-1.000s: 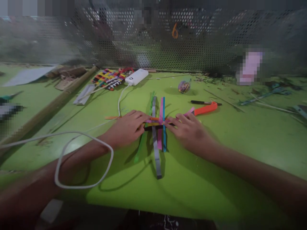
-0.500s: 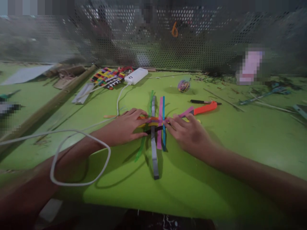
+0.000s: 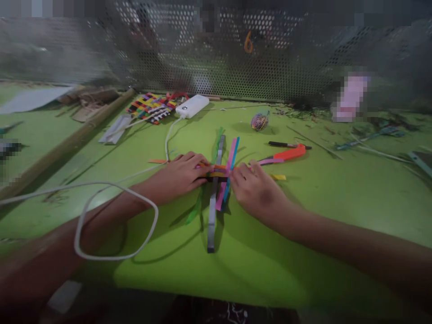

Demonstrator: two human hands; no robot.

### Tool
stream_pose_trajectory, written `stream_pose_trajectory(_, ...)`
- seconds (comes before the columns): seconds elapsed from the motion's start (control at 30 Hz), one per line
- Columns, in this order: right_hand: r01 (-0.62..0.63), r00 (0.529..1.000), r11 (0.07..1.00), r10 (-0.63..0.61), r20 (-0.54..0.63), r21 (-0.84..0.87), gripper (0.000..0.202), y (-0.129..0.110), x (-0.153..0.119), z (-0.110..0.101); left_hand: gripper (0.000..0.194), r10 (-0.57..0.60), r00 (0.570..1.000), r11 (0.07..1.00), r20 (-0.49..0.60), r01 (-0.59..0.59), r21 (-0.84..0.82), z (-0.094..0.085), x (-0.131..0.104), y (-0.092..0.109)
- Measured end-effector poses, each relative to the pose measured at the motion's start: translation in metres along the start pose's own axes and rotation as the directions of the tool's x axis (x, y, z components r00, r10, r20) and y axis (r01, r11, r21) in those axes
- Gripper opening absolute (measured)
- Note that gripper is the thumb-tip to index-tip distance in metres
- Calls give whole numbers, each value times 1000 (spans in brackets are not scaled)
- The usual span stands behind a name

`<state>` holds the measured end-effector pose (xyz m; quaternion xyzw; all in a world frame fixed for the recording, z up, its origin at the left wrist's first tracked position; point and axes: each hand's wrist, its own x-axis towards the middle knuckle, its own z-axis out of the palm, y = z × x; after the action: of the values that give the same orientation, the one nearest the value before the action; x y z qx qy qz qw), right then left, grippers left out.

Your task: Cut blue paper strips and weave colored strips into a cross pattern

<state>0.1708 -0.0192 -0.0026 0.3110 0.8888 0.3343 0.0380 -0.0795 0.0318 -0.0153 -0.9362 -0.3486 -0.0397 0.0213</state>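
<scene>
Several coloured strips cross each other between my hands. Running away from me are a green strip point(image 3: 193, 212), a long grey strip point(image 3: 211, 218), a pink strip point(image 3: 231, 152) and a blue strip point(image 3: 226, 193). Orange, yellow and black strips pass crosswise through them. My left hand point(image 3: 182, 173) is closed, its thumb and fingers pinching the left ends of the crosswise strips. On the other side my right hand point(image 3: 258, 184) has its fingers bent and pressed together on the same strips, near the blue one. A yellow end point(image 3: 278, 177) sticks out beyond the right hand.
A white cable point(image 3: 116, 258) loops over my left forearm to a white power bank point(image 3: 192, 106). Further back lie a woven colourful piece point(image 3: 151, 107) and a ball of bands point(image 3: 259, 121). An orange-handled cutter point(image 3: 292, 153) is at right, a wooden pole point(image 3: 67, 141) at left.
The lengthwise strips have tilted, their far ends moving right and their near ends left. My right hand has shifted slightly left, and the yellow end shows more beyond it.
</scene>
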Motion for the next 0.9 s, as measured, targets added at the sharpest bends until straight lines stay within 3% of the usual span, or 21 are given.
stream_pose_trajectory(0.2, -16, 999, 987, 11, 34, 160, 38, 7, -7, 1, 38, 11, 999, 998, -38, -9, 54, 4, 0, 1)
stream_pose_trajectory(0.47, -27, 1000, 985, 28, -3, 168, 32, 7, -9, 3, 38, 13, 999, 1000, -42, -12, 27, 4, 0, 2)
stream_pose_trajectory(0.7, -52, 996, 977, 67, -65, 206, 40, -5, -9, -1, 39, -19, 1000, 999, -23, 19, 29, -1, 0, 9)
stream_pose_trajectory(0.9, -52, 997, 950, 65, -31, 308, 44, -3, -17, 0, 41, -8, 1000, 998, 0, 8, 70, 0, 0, 14)
